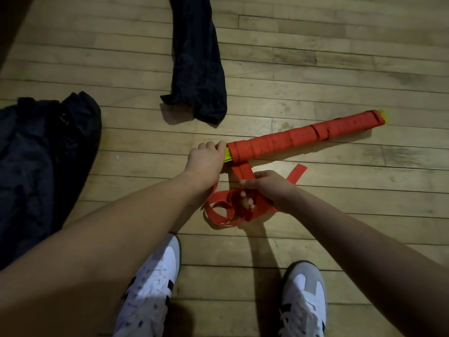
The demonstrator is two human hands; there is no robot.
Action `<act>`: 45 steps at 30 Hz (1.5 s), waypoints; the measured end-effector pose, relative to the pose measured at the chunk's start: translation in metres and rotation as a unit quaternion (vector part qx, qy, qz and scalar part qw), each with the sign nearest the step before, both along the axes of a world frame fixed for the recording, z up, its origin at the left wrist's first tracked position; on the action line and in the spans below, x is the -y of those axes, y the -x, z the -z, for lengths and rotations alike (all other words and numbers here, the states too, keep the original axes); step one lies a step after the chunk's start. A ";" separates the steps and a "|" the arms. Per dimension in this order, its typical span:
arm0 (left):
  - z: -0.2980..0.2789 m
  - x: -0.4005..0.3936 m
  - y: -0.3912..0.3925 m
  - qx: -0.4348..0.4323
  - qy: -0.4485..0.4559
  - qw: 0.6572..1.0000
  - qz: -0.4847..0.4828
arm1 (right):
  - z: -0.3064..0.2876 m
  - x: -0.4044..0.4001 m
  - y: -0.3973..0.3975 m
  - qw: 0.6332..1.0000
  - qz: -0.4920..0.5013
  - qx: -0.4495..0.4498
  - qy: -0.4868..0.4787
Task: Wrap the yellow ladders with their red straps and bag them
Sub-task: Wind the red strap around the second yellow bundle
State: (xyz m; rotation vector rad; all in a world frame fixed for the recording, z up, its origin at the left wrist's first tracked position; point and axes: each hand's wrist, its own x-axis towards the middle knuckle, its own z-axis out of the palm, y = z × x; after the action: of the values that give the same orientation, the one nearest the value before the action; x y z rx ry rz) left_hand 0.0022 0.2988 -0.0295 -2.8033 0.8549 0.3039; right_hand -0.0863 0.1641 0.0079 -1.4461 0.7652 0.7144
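A bundle of yellow ladders (303, 136) lies on the wooden floor, almost wholly wound in red strap, with yellow ends showing at both tips. My left hand (206, 160) grips the near yellow end. My right hand (264, 188) holds the loose red strap (226, 210), which runs from the bundle's near end through my fingers and falls in loops on the floor. A slim dark bag (196, 69) lies flat beyond the bundle.
A large dark bag (43, 166) is heaped on the floor at the left. My two white and grey shoes (150, 288) stand at the bottom of the view. Bare wooden floorboards (340, 57) stretch to the right and far side.
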 end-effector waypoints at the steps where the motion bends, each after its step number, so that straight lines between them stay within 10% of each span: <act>1: 0.001 0.000 0.002 0.008 -0.003 1.000 0.007 | 0.000 0.000 0.000 1.000 -0.002 -0.001 0.006; 10: 0.010 -0.018 0.038 -0.056 0.009 0.993 0.108 | 0.011 -0.004 0.005 0.998 0.008 0.009 0.069; 27: -0.008 0.005 -0.021 -0.039 0.051 0.997 -0.051 | 0.010 0.004 -0.003 0.997 0.034 0.068 0.013; 35: 0.005 0.005 -0.002 0.045 -0.006 0.998 0.035 | 0.010 -0.001 -0.012 0.998 0.035 0.057 0.019; 45: 0.010 -0.023 0.024 -0.057 0.079 0.992 0.078 | 0.021 0.000 -0.003 0.996 -0.005 0.072 0.044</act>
State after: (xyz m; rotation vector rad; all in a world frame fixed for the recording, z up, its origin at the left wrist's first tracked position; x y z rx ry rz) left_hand -0.0223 0.3219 -0.0390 -2.8616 1.1661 0.3916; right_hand -0.0831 0.1646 -0.0131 -1.5641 0.6852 0.5845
